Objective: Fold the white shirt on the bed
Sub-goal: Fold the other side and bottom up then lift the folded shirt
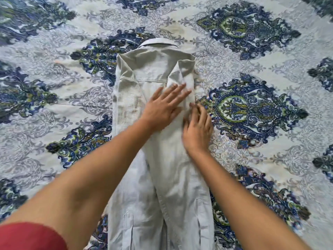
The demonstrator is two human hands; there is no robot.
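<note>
The white shirt point(158, 141) lies lengthwise in the middle of the bed point(252, 159), back side up, its collar point(158, 43) at the far end and its hem running out of view at the near edge. Both long sides are already turned in over the back, so the garment forms a narrow strip — the right-hand flap carries a folded sleeve point(185, 76) that lies along its upper part, just beside the right shoulder. Faint brownish marks show on the cloth left of centre. The left hand point(162, 107) reaches across from the left and rests flat on the shirt, palm down, its fingers point(178, 89) spread apart and touching the lower end of the folded sleeve; it grips nothing. The right hand point(197, 129) lies palm down on the shirt's right edge, just beside the left hand, its fingers point(195, 110) slightly curled and pressed to the fold where cloth meets the bedspread — whether they pinch the fabric cannot be told. A red sleeve point(30, 237) shows at the lower left corner on the left arm. The bedspread is pale with blue and green ornamental medallions.
</note>
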